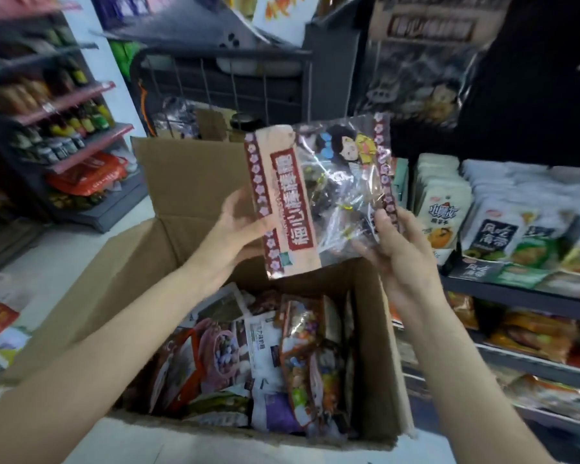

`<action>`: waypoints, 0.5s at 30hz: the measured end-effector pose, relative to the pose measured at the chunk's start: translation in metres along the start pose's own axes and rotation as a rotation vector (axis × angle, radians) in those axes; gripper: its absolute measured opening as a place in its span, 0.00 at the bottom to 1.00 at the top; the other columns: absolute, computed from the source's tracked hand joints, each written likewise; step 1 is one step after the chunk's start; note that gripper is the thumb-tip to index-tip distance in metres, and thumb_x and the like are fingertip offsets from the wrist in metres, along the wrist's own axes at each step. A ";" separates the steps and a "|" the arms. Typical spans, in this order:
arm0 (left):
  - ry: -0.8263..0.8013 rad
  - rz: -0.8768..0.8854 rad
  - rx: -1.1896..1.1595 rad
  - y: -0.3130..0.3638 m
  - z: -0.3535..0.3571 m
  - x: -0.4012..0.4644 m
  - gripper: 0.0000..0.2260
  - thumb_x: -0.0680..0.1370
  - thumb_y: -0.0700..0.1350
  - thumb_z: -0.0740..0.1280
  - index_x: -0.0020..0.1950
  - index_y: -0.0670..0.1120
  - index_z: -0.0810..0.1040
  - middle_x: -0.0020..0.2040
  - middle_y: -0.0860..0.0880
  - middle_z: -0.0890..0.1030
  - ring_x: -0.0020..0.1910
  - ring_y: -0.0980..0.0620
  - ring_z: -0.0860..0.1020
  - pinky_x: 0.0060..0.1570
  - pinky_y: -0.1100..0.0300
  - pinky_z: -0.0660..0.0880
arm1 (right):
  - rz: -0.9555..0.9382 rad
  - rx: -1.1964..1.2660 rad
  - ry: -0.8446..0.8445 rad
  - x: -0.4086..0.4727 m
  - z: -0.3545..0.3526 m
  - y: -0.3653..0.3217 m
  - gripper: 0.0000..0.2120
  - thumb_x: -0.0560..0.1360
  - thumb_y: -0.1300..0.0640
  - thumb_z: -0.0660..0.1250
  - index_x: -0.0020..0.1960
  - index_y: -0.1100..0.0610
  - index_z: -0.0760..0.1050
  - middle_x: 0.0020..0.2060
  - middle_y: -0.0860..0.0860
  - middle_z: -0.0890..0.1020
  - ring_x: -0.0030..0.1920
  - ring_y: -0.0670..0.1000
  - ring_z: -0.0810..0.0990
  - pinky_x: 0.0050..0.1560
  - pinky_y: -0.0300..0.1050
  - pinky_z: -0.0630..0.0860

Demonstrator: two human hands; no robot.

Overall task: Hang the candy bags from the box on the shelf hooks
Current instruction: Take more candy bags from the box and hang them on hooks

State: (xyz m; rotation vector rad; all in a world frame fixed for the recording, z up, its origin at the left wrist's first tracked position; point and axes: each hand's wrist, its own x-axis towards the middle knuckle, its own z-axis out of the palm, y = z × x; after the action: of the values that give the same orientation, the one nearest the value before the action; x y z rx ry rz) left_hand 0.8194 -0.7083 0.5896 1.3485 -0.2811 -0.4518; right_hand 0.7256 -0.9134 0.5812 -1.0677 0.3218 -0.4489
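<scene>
A clear candy bag (322,192) with a beige header, dark red lettering and a cartoon figure is held sideways above the open cardboard box (188,182). My left hand (238,222) grips the header end from behind. My right hand (395,242) pinches the opposite clear end with thumb in front. Several more snack bags (275,356) stand packed in the box below. A similar bag (416,61) hangs at the upper right of the shelf; its hook is too blurred to make out.
A shelf unit (523,296) at the right holds rows of snack packs. A wire basket cart (221,82) stands behind the box. At the left, shelves (67,105) carry bottles and jars. Pale floor shows between them.
</scene>
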 end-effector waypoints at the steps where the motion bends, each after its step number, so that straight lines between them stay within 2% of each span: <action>1: -0.013 0.016 -0.034 -0.003 0.013 -0.002 0.44 0.52 0.55 0.83 0.63 0.54 0.67 0.49 0.52 0.85 0.51 0.53 0.83 0.47 0.55 0.81 | 0.015 0.059 0.003 0.000 -0.004 -0.004 0.03 0.78 0.61 0.66 0.47 0.55 0.75 0.37 0.45 0.81 0.35 0.44 0.81 0.41 0.41 0.82; 3: 0.036 0.121 0.046 -0.003 0.040 -0.003 0.29 0.64 0.45 0.79 0.60 0.52 0.71 0.50 0.52 0.84 0.53 0.53 0.82 0.54 0.53 0.79 | -0.014 0.023 -0.027 0.000 -0.021 -0.011 0.04 0.76 0.60 0.68 0.48 0.54 0.75 0.40 0.46 0.81 0.39 0.45 0.82 0.47 0.45 0.81; 5: 0.098 0.323 0.252 0.008 0.062 -0.003 0.17 0.72 0.36 0.72 0.56 0.52 0.75 0.49 0.56 0.84 0.51 0.57 0.82 0.53 0.60 0.79 | -0.100 -0.170 -0.021 0.001 -0.040 -0.021 0.15 0.74 0.59 0.70 0.58 0.51 0.72 0.51 0.46 0.80 0.48 0.43 0.81 0.51 0.43 0.78; 6: 0.079 0.437 0.381 0.018 0.070 -0.002 0.15 0.73 0.36 0.72 0.55 0.51 0.76 0.48 0.58 0.83 0.50 0.58 0.82 0.51 0.62 0.79 | -0.169 -0.278 0.030 0.001 -0.050 -0.029 0.21 0.75 0.59 0.70 0.65 0.49 0.68 0.58 0.45 0.77 0.55 0.42 0.79 0.54 0.41 0.77; 8: -0.009 0.613 0.726 0.041 0.088 0.004 0.12 0.74 0.43 0.73 0.56 0.51 0.78 0.50 0.59 0.82 0.50 0.59 0.81 0.50 0.62 0.79 | -0.441 -0.497 0.154 0.004 -0.065 -0.050 0.31 0.77 0.56 0.70 0.74 0.48 0.58 0.71 0.46 0.66 0.70 0.44 0.68 0.66 0.45 0.72; 10: -0.093 0.696 1.028 0.063 0.115 0.013 0.14 0.74 0.45 0.73 0.59 0.49 0.79 0.51 0.59 0.80 0.50 0.60 0.80 0.50 0.64 0.77 | -0.786 -0.741 0.162 0.011 -0.077 -0.074 0.35 0.77 0.52 0.69 0.75 0.48 0.53 0.76 0.49 0.58 0.76 0.49 0.58 0.75 0.49 0.60; 11: -0.127 0.728 1.107 0.072 0.130 0.019 0.14 0.75 0.44 0.72 0.60 0.48 0.79 0.51 0.59 0.79 0.50 0.60 0.79 0.50 0.67 0.76 | -0.872 -0.824 0.106 0.016 -0.079 -0.088 0.35 0.76 0.51 0.69 0.75 0.47 0.52 0.75 0.51 0.58 0.76 0.50 0.57 0.75 0.49 0.58; 12: -0.149 0.758 1.151 0.081 0.146 0.026 0.15 0.75 0.44 0.72 0.61 0.48 0.79 0.51 0.59 0.78 0.50 0.60 0.78 0.49 0.70 0.74 | -0.888 -0.869 0.030 0.023 -0.081 -0.102 0.35 0.76 0.50 0.69 0.74 0.45 0.52 0.74 0.52 0.62 0.74 0.49 0.62 0.73 0.48 0.61; 14: -0.174 0.780 1.193 0.098 0.172 0.041 0.16 0.75 0.44 0.72 0.62 0.47 0.78 0.51 0.58 0.77 0.49 0.61 0.77 0.48 0.75 0.71 | -0.848 -0.840 -0.060 0.034 -0.080 -0.126 0.30 0.76 0.52 0.70 0.71 0.43 0.58 0.65 0.50 0.73 0.61 0.43 0.75 0.62 0.46 0.74; 15: -0.180 0.774 1.204 0.107 0.182 0.050 0.16 0.74 0.44 0.72 0.62 0.47 0.78 0.51 0.58 0.78 0.48 0.61 0.77 0.47 0.76 0.71 | -0.855 -0.813 -0.038 0.041 -0.080 -0.135 0.25 0.76 0.54 0.71 0.67 0.43 0.62 0.59 0.49 0.78 0.53 0.42 0.78 0.55 0.47 0.78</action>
State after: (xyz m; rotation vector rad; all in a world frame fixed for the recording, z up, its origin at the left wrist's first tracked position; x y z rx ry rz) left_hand 0.7984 -0.8734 0.7284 2.1752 -1.3122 0.3475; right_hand 0.6981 -1.0495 0.6641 -2.0100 -0.0262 -1.1098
